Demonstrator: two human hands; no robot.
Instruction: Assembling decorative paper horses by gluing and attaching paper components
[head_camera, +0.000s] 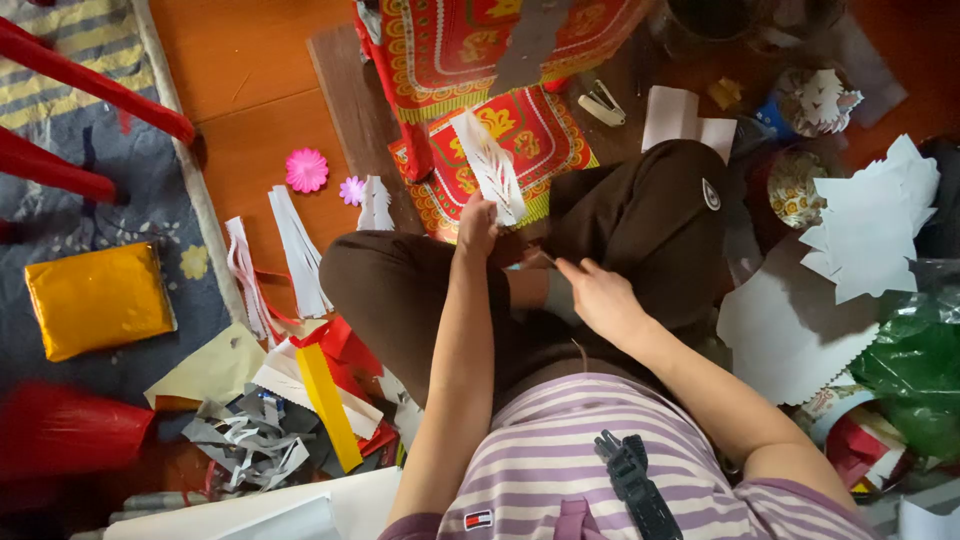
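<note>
Above crossed legs on the scrap-strewn floor (250, 150), the left hand (478, 225) pinches a white feathered paper cutout (490, 165) while the right hand (598, 295), fingers curled, works scissors (540, 258) that could tear its fragile fringe.

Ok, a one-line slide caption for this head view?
Seated on the floor, left hand holds up a cut white paper strip while right hand works beside it, paper scraps around.

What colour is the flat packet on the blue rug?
Shiny golden yellow packet; the head view shows it.
</note>
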